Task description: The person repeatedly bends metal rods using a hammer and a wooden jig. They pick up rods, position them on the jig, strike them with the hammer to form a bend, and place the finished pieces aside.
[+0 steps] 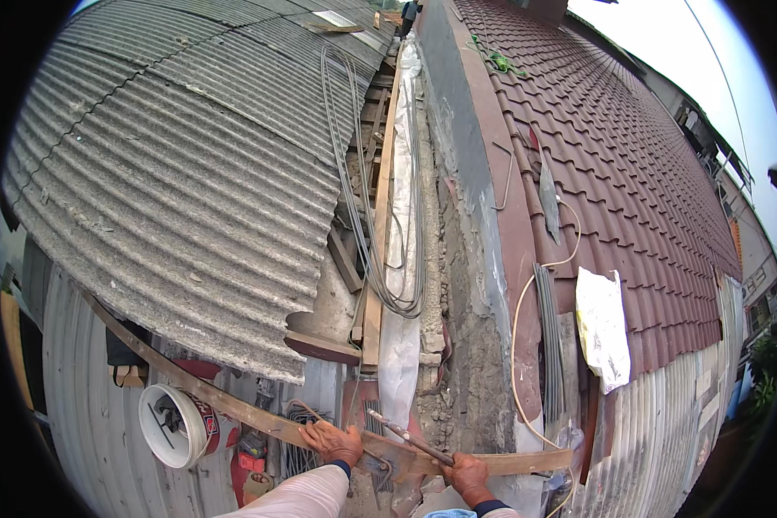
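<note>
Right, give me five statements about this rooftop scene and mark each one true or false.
1. The right hand grips a slim, rod-like tool. True.
2. The white bucket is to the right of both hands. False: the white bucket is to the left of the left hand.
3. A wooden plank runs crosswise in front of the person. True.
4. The white sack lies on the grey corrugated roof at left. False: the white sack is on the right, at the lower part of the reddish tiled roof.
5. The looped grey rods lie partly over a long timber beam. True.
</note>
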The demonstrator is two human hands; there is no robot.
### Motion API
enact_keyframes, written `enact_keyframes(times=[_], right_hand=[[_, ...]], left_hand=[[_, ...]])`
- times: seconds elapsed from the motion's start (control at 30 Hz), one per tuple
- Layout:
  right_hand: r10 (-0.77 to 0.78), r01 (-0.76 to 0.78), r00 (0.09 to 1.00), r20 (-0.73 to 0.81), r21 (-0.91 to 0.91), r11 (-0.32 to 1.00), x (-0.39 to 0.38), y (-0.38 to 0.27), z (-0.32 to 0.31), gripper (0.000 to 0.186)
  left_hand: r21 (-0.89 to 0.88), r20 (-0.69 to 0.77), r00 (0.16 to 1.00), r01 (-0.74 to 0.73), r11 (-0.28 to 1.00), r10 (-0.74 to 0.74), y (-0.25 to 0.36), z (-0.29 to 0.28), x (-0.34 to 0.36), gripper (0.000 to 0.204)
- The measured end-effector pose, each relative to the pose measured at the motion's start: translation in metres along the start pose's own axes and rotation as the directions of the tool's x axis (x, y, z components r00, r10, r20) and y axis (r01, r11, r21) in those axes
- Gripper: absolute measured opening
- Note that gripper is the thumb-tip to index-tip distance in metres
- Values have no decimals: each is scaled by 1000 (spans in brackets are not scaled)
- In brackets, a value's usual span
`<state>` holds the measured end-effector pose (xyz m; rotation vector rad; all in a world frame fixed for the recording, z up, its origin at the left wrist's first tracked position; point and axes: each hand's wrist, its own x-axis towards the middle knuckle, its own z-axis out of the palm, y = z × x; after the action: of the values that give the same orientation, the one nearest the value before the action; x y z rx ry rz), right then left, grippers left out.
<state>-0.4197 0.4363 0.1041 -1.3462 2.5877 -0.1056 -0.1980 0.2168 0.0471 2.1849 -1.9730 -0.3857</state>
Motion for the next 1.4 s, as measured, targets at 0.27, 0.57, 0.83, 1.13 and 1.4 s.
enact_keyframes(times=[0.27, 0.57, 0.83, 1.13, 1.4], right_hand=[[-10, 11, 1000, -21, 43, 999, -2, 2, 2, 52], [-51, 52, 998, -46, 10, 999, -2, 1, -2, 50], [-27, 27, 1000, -5, -11, 1000, -2, -1, -4, 46], [-30, 30, 1000, 7, 31, 999, -2, -8, -17, 42], [-45, 46, 999, -15, 30, 999, 0, -6, -15, 42]], left_hand=[[-45, 43, 999, 31, 998, -29, 2, -6, -1, 73], [-93, -1, 1000, 15, 996, -15, -2, 2, -1, 71], [-113, 14, 1000, -4, 994, 6, 0, -9, 0, 68], [-111, 30, 1000, -6, 994, 10, 3, -18, 0, 69], [-87, 59, 998, 6, 996, -1, 2, -16, 1, 71]])
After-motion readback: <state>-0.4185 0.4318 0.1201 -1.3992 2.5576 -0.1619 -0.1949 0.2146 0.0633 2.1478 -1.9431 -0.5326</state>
